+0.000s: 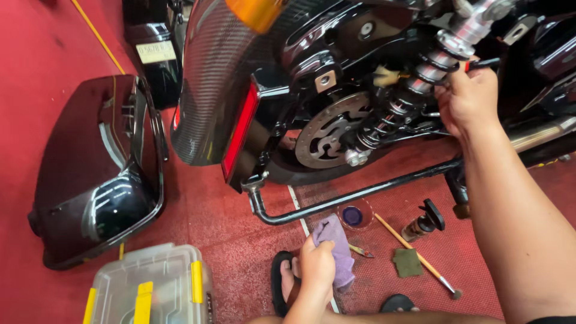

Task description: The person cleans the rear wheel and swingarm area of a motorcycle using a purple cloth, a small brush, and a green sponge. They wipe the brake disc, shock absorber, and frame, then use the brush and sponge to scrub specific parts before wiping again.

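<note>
My right hand point(468, 96) reaches up to the motorcycle's rear shock absorber point(414, 84) and grips a small brush with a red and black handle point(483, 62); its pale bristle tip point(385, 76) touches the parts beside the coil spring. My left hand point(317, 264) rests low near my knee, closed on a purple cloth point(337, 249). The brake disc point(327, 135) and the rear wheel sit just left of the shock. A carbon-pattern rear fender point(210, 78) with a red light strip point(239, 132) curves over the wheel.
A detached glossy black saddlebag point(96, 180) lies on the red floor at left. A clear storage box with yellow latches point(150, 288) is at the bottom. A small purple dish point(354, 216), a long-handled brush point(420, 258), a spray bottle point(423, 223) and a green pad point(408, 262) lie under the black guard rail point(360, 195).
</note>
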`<action>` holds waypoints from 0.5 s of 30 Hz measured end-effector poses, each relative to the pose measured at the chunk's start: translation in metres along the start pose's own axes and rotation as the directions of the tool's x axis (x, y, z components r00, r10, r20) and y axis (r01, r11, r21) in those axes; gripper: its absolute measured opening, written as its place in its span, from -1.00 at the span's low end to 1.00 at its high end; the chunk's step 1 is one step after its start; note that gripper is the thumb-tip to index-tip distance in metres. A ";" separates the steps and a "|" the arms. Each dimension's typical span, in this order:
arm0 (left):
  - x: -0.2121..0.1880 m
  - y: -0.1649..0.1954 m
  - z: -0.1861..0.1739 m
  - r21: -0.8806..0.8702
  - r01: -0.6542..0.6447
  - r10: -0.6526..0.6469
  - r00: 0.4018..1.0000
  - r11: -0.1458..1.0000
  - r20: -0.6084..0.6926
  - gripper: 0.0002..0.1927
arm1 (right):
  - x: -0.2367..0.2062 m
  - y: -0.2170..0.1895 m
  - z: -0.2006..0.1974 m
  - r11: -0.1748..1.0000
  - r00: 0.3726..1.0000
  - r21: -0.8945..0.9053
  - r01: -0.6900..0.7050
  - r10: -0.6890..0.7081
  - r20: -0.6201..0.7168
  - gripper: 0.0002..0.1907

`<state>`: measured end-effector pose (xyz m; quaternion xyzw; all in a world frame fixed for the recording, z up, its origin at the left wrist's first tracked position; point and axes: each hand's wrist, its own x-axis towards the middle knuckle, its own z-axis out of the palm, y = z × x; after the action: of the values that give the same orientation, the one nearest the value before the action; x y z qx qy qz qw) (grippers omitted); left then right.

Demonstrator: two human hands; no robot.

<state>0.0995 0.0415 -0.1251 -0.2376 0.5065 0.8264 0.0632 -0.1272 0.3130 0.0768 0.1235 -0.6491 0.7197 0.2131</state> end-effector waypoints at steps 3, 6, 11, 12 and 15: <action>-0.003 0.002 0.000 0.060 -0.031 0.031 1.000 0.998 0.000 -0.55 | 0.002 -0.006 -0.001 0.958 1.000 -0.288 0.014 -0.013 0.007 -0.78; -0.005 0.004 0.000 0.080 -0.018 0.021 0.999 0.997 -0.038 -0.56 | 0.005 -0.012 0.005 0.966 0.985 -0.195 0.171 -0.162 0.059 -0.95; -0.005 0.005 0.000 0.042 -0.035 0.036 0.999 0.998 -0.015 -0.57 | -0.002 -0.009 0.013 0.930 0.997 0.365 -0.049 0.023 0.076 -0.91; -0.005 0.005 0.000 0.042 -0.046 0.046 0.999 0.998 -0.007 -0.58 | -0.004 -0.007 0.012 0.942 0.996 0.331 -0.061 0.037 0.079 -0.92; -0.005 0.005 0.000 0.180 -0.027 0.041 0.996 0.983 -0.074 -0.56 | -0.005 -0.006 0.006 0.955 0.996 0.290 -0.069 0.050 0.072 -0.88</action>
<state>0.1021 0.0398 -0.1193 -0.2543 0.5849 0.7686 0.0504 -0.1203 0.3068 0.0800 0.1569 -0.5457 0.8094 0.1497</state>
